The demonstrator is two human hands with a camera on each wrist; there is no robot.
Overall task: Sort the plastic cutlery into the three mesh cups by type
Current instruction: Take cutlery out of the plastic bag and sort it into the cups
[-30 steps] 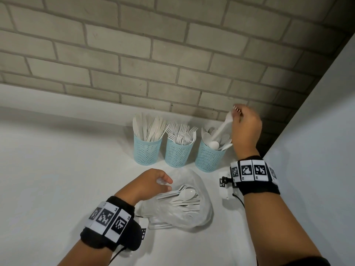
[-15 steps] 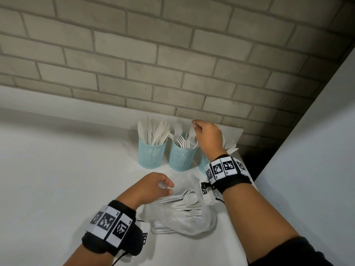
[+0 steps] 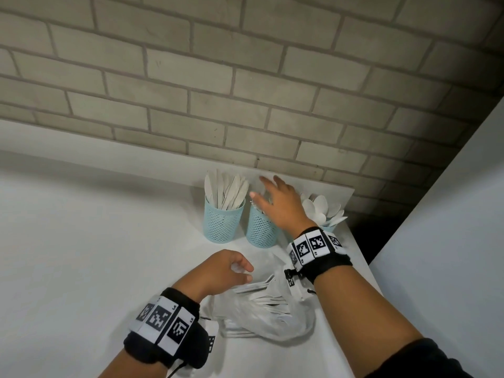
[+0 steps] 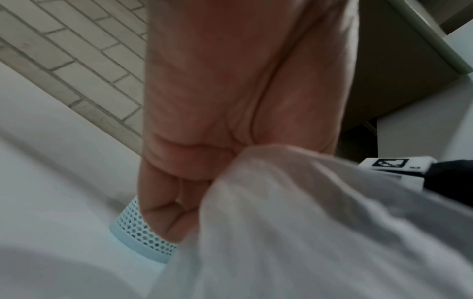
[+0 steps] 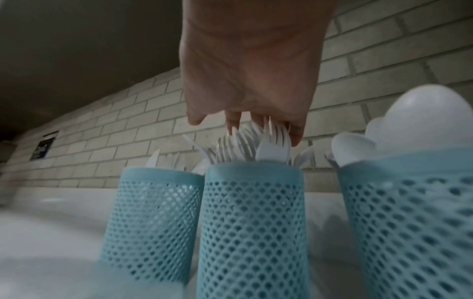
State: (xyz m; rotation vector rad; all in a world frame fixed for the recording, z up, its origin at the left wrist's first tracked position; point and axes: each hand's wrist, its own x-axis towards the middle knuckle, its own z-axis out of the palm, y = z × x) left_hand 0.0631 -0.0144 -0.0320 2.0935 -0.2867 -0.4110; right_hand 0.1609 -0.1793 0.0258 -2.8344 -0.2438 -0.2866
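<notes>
Head view: three blue mesh cups are seen in a row on the white worktop [image 3: 81, 255] by the brick wall [image 3: 245, 91]; the left cup [image 3: 224, 223] is filled with knives [image 3: 227, 192], the middle cup [image 3: 260, 231] is partly hidden by the right hand [image 3: 281, 205], whose fingers are spread and released above it, and the right cup [image 3: 328, 228] is filled with spoons [image 3: 321, 208]. A clear bag [image 3: 267, 312] of remaining cutlery is lain nearer the person, its edge gripped by the left hand [image 3: 221, 271]. Left wrist view: the bag [image 4: 294, 222] is shown bunched in clenched fingers [image 4: 166, 202]. Right wrist view: the extended fingers [image 5: 297, 133] are shown just over the forks [image 5: 245, 145] standing in the middle cup [image 5: 253, 222], nothing being grasped.
</notes>
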